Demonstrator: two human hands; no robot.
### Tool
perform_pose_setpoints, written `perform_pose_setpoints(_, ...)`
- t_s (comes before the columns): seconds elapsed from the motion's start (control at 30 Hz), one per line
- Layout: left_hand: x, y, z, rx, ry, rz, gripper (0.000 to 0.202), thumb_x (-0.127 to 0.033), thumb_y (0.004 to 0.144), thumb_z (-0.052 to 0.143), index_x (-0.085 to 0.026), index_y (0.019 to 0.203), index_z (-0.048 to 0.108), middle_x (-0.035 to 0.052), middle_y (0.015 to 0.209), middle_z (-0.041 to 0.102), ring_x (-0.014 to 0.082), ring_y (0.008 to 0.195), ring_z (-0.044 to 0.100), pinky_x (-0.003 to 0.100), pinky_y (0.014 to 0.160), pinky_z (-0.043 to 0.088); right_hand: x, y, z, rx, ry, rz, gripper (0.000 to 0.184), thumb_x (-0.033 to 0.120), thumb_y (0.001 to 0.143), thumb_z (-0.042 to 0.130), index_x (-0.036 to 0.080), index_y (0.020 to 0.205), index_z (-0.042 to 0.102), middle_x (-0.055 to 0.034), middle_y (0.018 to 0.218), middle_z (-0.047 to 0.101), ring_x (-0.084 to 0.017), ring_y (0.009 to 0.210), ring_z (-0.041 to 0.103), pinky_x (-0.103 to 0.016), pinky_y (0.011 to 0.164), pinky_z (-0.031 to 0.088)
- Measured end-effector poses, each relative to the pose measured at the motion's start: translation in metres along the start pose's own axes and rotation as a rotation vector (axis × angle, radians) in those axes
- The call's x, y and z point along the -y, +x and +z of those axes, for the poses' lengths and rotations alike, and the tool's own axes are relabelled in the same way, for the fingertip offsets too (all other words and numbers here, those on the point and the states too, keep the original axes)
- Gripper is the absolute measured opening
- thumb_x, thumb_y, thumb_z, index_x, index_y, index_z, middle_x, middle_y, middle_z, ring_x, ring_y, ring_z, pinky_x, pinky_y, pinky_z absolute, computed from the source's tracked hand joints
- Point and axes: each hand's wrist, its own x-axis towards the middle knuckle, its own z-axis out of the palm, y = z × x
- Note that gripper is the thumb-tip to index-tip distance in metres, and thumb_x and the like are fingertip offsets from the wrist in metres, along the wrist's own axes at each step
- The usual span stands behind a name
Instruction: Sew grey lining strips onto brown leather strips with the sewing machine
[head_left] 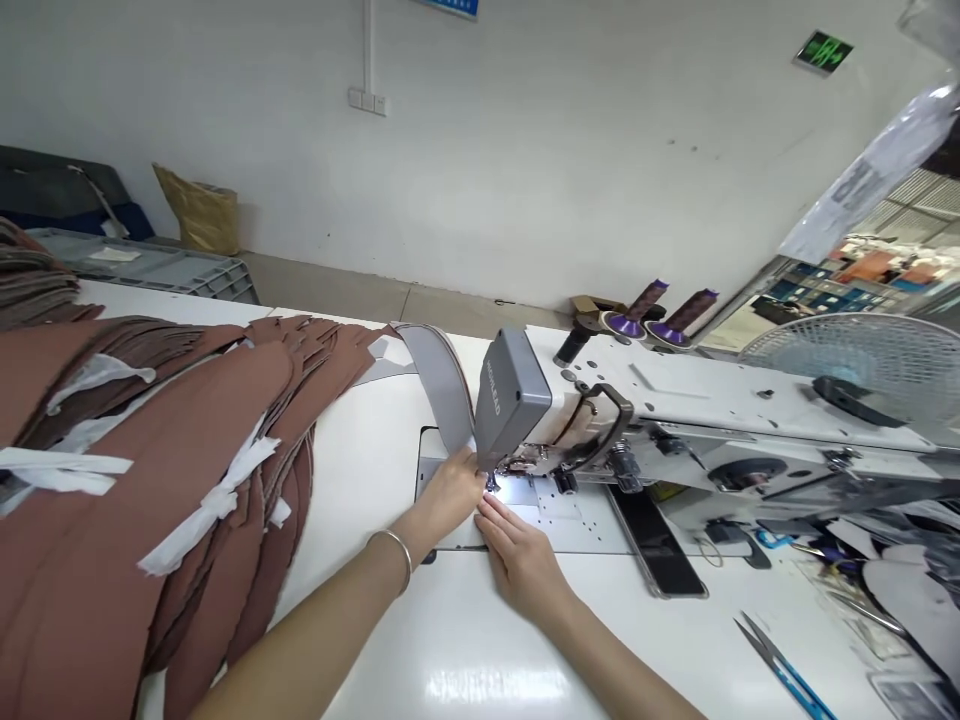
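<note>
My left hand rests on the sewing machine's bed beside the needle, fingers pinched on the end of a grey fabric strip that curves up and back over the table. A metal bangle sits on that wrist. My right hand lies flat on the bed plate, fingers stretched toward the lit needle area. The grey head of the sewing machine stands just above both hands.
Stacks of brown cut pieces with white ties fill the left of the white table. A phone, scissors and small tools lie at the right. Thread cones, a fan and a grey crate stand behind.
</note>
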Motion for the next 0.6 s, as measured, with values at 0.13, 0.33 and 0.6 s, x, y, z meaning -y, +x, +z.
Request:
perform_pose_setpoints(0.13,-0.003,-0.002,-0.012,0.056,-0.020,-0.055,0.023,-0.003,0.086,0.047,-0.013,0.090,0.067,0.0128,0.098,0.069,0.0244,0.105,0.061,0.036,0.094,0.047,0.001,-0.002,0.000,-0.026,-0.021,-0.009,0.037,0.005,0.091,0.038,0.010,0.117,0.064,-0.0128,0.128,0.061,-0.025,0.127,0.053,-0.039,0.101,0.053)
perform_pose_setpoints(0.33,-0.023,-0.059,-0.071,0.275,-0.075,-0.156,0.015,-0.010,0.077,0.059,-0.017,0.071,0.070,0.0077,0.080,0.071,0.0221,0.079,0.067,0.028,0.066,0.049,-0.001,-0.004,0.003,-0.043,-0.048,0.006,0.038,0.005,0.089,0.042,0.013,0.118,0.065,-0.0120,0.125,0.064,-0.025,0.122,0.058,-0.040,0.099,0.054)
perform_pose_setpoints(0.6,-0.079,-0.083,-0.108,0.216,-0.039,-0.576,0.040,-0.034,0.090,0.053,-0.013,0.124,0.059,0.0159,0.111,0.066,0.0306,0.102,0.061,0.042,0.087,0.046,-0.001,-0.004,0.001,-0.045,-0.054,-0.030,0.043,0.007,0.092,0.037,0.013,0.128,0.061,-0.0098,0.131,0.060,-0.024,0.127,0.053,-0.038,0.100,0.053)
